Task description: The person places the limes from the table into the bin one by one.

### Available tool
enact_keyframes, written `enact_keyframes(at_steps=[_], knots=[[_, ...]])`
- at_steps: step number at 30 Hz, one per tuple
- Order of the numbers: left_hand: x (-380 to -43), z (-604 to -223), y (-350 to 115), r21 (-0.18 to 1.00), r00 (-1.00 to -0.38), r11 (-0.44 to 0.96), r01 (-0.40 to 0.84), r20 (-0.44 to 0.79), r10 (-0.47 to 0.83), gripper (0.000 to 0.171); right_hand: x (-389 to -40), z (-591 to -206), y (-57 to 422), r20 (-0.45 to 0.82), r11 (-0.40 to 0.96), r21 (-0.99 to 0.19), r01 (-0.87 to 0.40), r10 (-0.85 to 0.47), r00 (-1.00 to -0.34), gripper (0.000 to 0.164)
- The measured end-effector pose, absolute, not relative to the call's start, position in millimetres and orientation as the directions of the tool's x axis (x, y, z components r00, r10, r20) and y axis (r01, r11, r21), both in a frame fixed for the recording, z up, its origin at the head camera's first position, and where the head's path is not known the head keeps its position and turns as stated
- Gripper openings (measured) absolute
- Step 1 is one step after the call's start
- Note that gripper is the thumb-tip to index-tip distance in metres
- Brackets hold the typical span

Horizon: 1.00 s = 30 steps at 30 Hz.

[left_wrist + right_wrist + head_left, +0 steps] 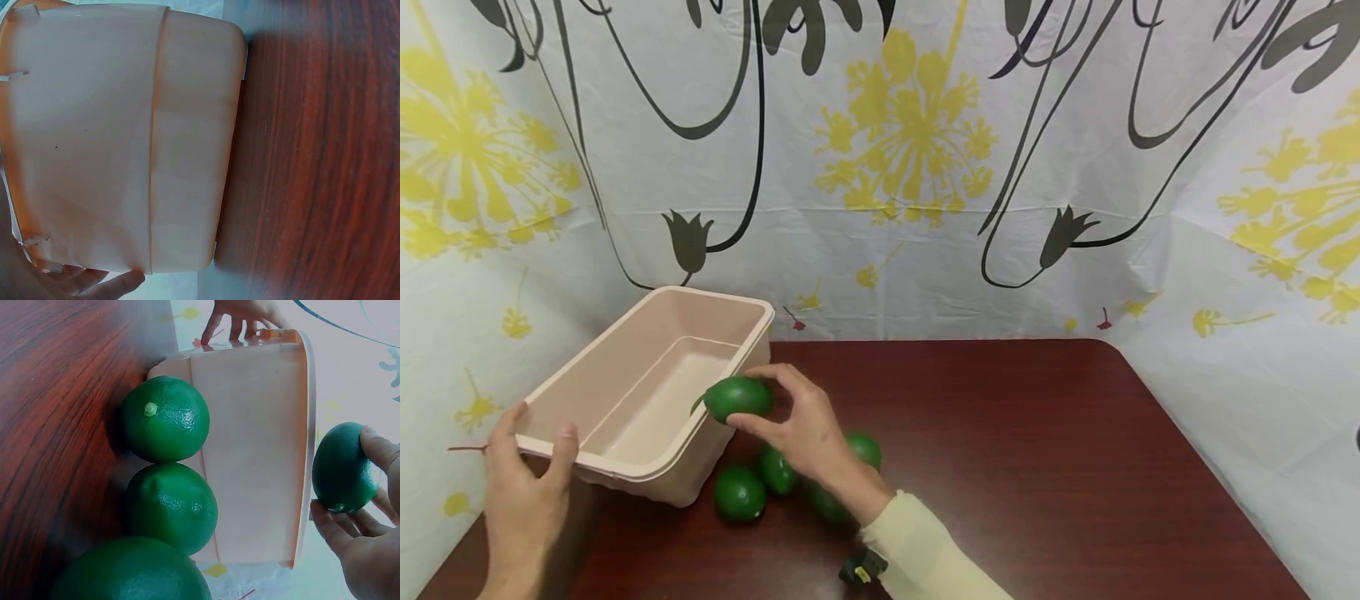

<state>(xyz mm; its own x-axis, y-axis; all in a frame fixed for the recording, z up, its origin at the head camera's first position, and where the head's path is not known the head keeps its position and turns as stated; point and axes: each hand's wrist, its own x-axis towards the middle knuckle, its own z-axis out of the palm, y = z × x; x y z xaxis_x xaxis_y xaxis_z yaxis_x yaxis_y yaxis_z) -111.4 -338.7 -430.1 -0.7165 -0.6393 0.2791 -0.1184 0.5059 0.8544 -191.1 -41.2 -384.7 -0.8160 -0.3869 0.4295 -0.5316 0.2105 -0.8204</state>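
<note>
A pale pink plastic bin [640, 472] stands at the left of the table. My left hand [527, 500] grips its near left corner, with the thumb over the rim and the fingers along the outer wall [87, 137]. Between the thumb and fingers of my right hand [816, 433] is a green lime [739, 398], held level with the bin's right rim. In the right wrist view the held lime [345, 467] shows apart from the table. Several more limes [740, 494] lie on the table beside the bin's right wall, some partly hidden under my right forearm.
The dark brown wooden table [1037, 467] stretches off to the right. A white cloth [925, 275] with yellow and grey flower prints hangs behind and at both sides. A small black device [862, 568] sits at my right wrist.
</note>
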Motion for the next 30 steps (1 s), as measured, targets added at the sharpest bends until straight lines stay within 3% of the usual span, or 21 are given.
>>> enact_keyframes(at_steps=[30], knots=[[-110, -429, -340, 0.846, -0.725, 0.513, -0.142, 0.264, -0.636, 0.076, -187, -381, -54, 0.433, 0.202, -0.822, -0.532, -0.385, -0.815, 0.051]])
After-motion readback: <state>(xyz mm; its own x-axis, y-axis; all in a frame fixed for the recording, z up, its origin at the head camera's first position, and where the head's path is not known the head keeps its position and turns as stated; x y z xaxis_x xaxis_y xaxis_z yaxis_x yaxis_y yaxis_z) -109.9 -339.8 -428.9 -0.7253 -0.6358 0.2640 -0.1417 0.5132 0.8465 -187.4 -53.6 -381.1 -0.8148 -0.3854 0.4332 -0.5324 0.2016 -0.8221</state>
